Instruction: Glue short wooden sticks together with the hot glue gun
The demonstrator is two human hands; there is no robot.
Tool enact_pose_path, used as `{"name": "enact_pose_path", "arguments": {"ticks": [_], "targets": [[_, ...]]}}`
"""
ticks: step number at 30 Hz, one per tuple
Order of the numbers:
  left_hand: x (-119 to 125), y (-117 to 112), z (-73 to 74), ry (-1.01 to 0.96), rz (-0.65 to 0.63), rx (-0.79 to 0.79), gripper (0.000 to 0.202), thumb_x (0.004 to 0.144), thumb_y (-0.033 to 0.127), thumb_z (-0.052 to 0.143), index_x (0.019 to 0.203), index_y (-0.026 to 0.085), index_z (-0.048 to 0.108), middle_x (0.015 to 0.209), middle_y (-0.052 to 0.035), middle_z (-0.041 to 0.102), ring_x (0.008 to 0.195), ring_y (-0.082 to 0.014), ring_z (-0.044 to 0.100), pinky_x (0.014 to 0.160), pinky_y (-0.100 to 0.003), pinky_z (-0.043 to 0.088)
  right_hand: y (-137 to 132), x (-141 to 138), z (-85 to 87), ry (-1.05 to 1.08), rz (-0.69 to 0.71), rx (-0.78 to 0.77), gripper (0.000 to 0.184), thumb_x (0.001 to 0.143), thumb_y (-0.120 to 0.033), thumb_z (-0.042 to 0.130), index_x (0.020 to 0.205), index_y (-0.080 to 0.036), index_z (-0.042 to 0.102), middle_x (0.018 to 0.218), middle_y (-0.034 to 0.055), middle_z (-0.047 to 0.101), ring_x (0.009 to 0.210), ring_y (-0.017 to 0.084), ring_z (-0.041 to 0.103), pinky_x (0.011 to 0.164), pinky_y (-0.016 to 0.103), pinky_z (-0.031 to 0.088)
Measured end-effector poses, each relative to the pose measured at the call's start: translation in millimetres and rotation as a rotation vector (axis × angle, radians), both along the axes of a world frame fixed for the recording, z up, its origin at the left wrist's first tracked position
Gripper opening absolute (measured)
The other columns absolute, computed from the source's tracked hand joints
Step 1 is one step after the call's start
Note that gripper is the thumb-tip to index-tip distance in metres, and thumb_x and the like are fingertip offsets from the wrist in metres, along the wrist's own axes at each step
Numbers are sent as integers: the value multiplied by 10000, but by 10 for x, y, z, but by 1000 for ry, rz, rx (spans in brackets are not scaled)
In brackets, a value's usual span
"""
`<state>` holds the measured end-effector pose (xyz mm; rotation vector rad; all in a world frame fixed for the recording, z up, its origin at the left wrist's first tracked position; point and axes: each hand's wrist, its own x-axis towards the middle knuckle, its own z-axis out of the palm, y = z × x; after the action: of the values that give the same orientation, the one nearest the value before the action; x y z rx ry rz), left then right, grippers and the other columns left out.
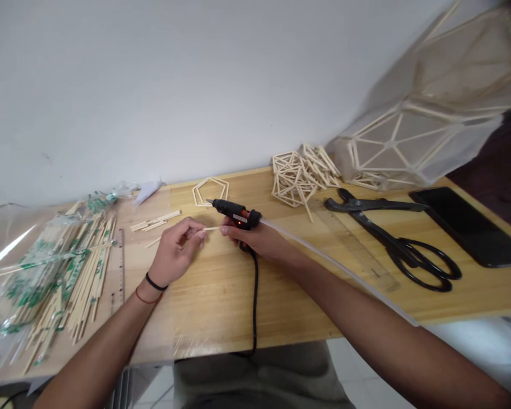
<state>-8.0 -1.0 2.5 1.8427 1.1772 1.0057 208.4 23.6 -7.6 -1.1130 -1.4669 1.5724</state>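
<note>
My left hand [182, 244] pinches one end of a short wooden stick [212, 228] above the middle of the table. My right hand [249, 234] is closed around a black hot glue gun [234, 211], and its fingertips also meet the other end of that stick. The gun's nozzle points left, an orange light glows on its body, and a long glue stick [323, 253] trails from its back along my right forearm. Just behind the nozzle lies a pentagon frame [210, 180] of sticks. Several cut sticks [155, 221] lie left of my left hand.
Wrapped chopsticks [76, 267] and a clear ruler [118, 272] cover the left side. Stick frames [296, 177] are piled at the back. Black shears [387, 233], a phone [472, 227] and a paper-covered stick structure [396, 142] occupy the right. The gun's cord [255, 301] drops over the front edge.
</note>
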Motion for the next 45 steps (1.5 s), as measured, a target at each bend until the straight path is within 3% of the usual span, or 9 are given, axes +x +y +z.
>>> {"name": "enact_pose_path", "arguments": {"ticks": [7,12,23,29,45], "targets": [[11,6,13,57,-27,-73,221,1005,392,551,921,189,564,748,10,500,690,-141,452,634,-258,351,-6,-3,5,-29,-17,-13,258,802,-442,713,860,-198,651,627,-41,560,573,113,495,533,247,378],[23,0,28,92,-18,-78,244,1020,414,515,951,188,576,765,4,521,704,-146,462,641,-266,348,-9,-7,4,-46,-20,-14,264,801,-446,712,862,-196,651,626,-40,557,573,113,496,529,245,385],[-15,6,25,230,11,-1,258,1005,364,512,814,190,524,659,33,489,588,-127,422,557,-253,314,-15,4,5,-69,16,-4,269,803,-454,701,845,-190,671,609,-42,554,549,103,482,518,228,381],[-1,17,43,225,28,-2,259,978,360,539,783,195,496,642,39,481,565,-121,426,535,-244,307,-39,11,42,-109,-7,28,309,807,-467,691,918,-181,728,638,-23,577,569,108,488,531,230,382],[45,-11,45,244,96,-67,278,948,387,534,752,200,471,580,51,426,526,-117,379,514,-242,280,-34,4,29,-129,-4,41,300,787,-463,699,881,-181,737,632,-29,567,560,103,455,549,242,368]]}}
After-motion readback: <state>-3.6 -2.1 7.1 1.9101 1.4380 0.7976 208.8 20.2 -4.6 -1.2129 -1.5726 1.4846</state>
